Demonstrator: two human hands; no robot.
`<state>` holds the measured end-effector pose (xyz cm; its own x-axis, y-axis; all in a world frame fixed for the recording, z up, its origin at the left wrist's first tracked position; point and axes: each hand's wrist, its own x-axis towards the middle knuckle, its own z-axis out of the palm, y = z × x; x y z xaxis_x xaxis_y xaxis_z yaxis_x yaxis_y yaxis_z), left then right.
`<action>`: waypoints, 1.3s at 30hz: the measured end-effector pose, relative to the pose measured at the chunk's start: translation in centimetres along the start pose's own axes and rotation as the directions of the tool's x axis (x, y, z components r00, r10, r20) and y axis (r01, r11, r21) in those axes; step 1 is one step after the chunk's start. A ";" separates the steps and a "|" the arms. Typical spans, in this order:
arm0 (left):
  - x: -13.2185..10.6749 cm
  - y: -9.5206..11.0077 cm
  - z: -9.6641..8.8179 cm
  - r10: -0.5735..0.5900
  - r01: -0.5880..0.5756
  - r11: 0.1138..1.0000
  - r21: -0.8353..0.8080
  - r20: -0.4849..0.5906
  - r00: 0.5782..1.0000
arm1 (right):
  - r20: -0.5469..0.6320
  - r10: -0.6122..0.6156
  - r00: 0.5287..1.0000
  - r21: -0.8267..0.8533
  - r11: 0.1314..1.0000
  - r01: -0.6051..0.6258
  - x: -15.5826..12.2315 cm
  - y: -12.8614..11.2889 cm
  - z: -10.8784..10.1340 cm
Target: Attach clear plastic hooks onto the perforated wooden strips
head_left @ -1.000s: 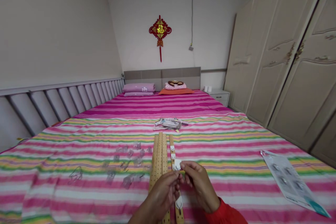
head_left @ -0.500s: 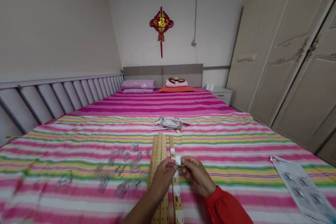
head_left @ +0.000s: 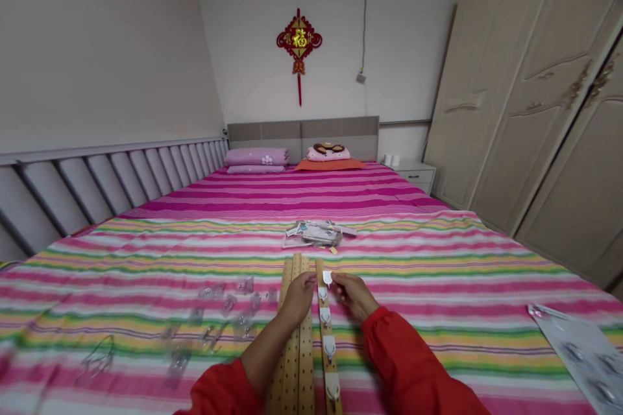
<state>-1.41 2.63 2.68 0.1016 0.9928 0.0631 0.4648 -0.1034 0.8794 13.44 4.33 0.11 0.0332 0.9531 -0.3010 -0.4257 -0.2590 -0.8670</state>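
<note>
While the R hand (head_left: 356,295) pinches a white hook (head_left: 328,277) by its right edge at the far end of a narrow tan strip (head_left: 328,367), the L hand (head_left: 298,298) is just opp., fingers curled close to the strip's left edge; can't tell if it grips or touches anything. Hands are apart, one on each side. Four other white hooks (head_left: 329,343) sit in a row along the strip, nearer the person. Just L, longer tan boards w/ holes (head_left: 305,355) lie side by side on the striped bed (head_left: 438,369). Small clear packets (head_left: 229,303) are scattered further L, a plastic bag (head_left: 317,233) lies beyond the boards, & a flat clear pack (head_left: 579,353) is well off to the R.
</note>
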 end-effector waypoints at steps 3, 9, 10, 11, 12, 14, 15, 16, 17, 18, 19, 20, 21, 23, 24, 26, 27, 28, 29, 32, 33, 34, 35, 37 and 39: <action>0.7 -0.5 0.1 0.012 -0.014 0.989 0.148 0.012 1.000 | -0.042 -0.001 0.999 -0.047 0.999 -0.001 1.5 0.4 0.3; 1.7 -1.1 0.4 0.006 -0.021 0.925 0.380 0.040 0.999 | -0.118 0.036 0.992 -0.163 0.985 -0.055 3.6 1.5 0.6; 1.7 -1.1 0.5 -0.002 -0.017 0.909 0.416 0.045 0.999 | -0.122 0.052 0.991 -0.180 0.981 -0.073 3.8 1.7 0.7; 1.7 -1.0 0.5 -0.011 -0.014 0.894 0.447 0.052 0.999 | -0.125 0.066 0.990 -0.195 0.977 -0.090 4.0 1.8 0.7; 1.8 -0.9 0.5 -0.018 -0.012 0.880 0.475 0.059 0.998 | -0.128 0.079 0.989 -0.207 0.973 -0.105 4.1 1.9 0.8; 1.8 -0.7 0.5 -0.031 -0.011 0.857 0.516 0.073 0.997 | -0.137 0.098 0.986 -0.226 0.966 -0.128 4.3 2.0 0.9; 1.8 -0.6 0.5 -0.036 -0.011 0.848 0.531 0.080 0.996 | -0.142 0.104 0.984 -0.233 0.963 -0.136 4.4 2.0 1.0; 1.8 -0.5 0.5 -0.041 -0.012 0.840 0.542 0.085 0.996 | -0.147 0.109 0.983 -0.237 0.961 -0.142 4.4 2.0 1.0; 1.8 -0.5 0.5 -0.044 -0.013 0.834 0.551 0.090 0.995 | -0.151 0.111 0.982 -0.240 0.960 -0.145 4.4 2.0 1.1; 1.8 -0.5 0.5 -0.046 -0.014 0.829 0.559 0.093 0.995 | -0.155 0.111 0.982 -0.241 0.959 -0.147 4.5 1.9 1.2; 1.9 -0.5 0.5 -0.047 -0.015 0.825 0.565 0.096 0.994 | -0.158 0.110 0.981 -0.242 0.959 -0.147 4.5 1.9 1.3; 1.9 -0.6 0.5 -0.047 -0.017 0.821 0.571 0.098 0.994 | -0.162 0.108 0.981 -0.242 0.959 -0.146 4.5 1.9 1.3; 1.9 -0.6 0.5 -0.046 -0.021 0.817 0.576 0.101 0.994 | -0.166 0.106 0.980 -0.241 0.960 -0.145 4.5 1.9 1.4; 2.0 -0.7 0.5 -0.042 -0.030 0.811 0.585 0.108 0.993 | -0.174 0.101 0.980 -0.241 0.960 -0.142 4.6 2.0 1.5; 2.1 -0.7 0.5 -0.040 -0.033 0.808 0.588 0.111 0.993 | -0.178 0.098 0.979 -0.240 0.961 -0.140 4.6 2.0 1.5; 2.2 -0.7 0.7 -0.036 -0.041 0.802 0.596 0.116 0.993 | -0.186 0.090 0.978 -0.237 0.962 -0.133 4.7 2.1 1.5; 2.3 -0.7 0.7 -0.034 -0.044 0.799 0.600 0.118 0.992 | -0.189 0.084 0.978 -0.235 0.963 -0.129 4.7 2.2 1.6; 2.3 -0.6 0.8 -0.032 -0.048 0.795 0.605 0.121 0.992 | -0.192 0.079 0.978 -0.235 0.964 -0.124 4.8 2.2 1.6; 2.3 -0.5 0.9 -0.030 -0.053 0.791 0.610 0.125 0.992 | -0.195 0.074 0.978 -0.235 0.965 -0.120 4.8 2.2 1.6; 2.4 -0.2 1.0 -0.025 -0.064 0.781 0.621 0.133 0.991 | -0.202 0.065 0.977 -0.247 0.962 -0.115 4.8 2.3 1.7; 2.4 -0.2 1.0 -0.023 -0.069 0.779 0.623 0.137 0.990 | -0.204 0.064 0.977 -0.253 0.961 -0.115 4.8 2.4 1.7; 2.4 -0.1 1.0 -0.021 -0.073 0.777 0.626 0.141 0.990 | -0.206 0.062 0.977 -0.259 0.959 -0.115 4.8 2.4 1.7; 2.4 -0.1 1.0 -0.021 -0.077 0.774 0.628 0.146 0.989 | -0.207 0.059 0.977 -0.263 0.958 -0.114 4.8 2.5 1.7; 2.5 -0.2 1.0 -0.022 -0.083 0.768 0.635 0.157 0.987 | -0.208 0.050 0.977 -0.269 0.957 -0.107 4.9 2.6 1.8; 2.6 -0.3 1.0 -0.025 -0.087 0.763 0.640 0.163 0.986 | -0.209 0.036 0.977 -0.271 0.958 -0.093 5.1 2.9 1.7</action>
<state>-0.38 5.14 2.11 0.2323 0.9719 -0.0369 0.9092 -0.2035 0.3633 10.85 8.67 -3.21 0.2060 0.8895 -0.4079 -0.1655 -0.3792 -0.9104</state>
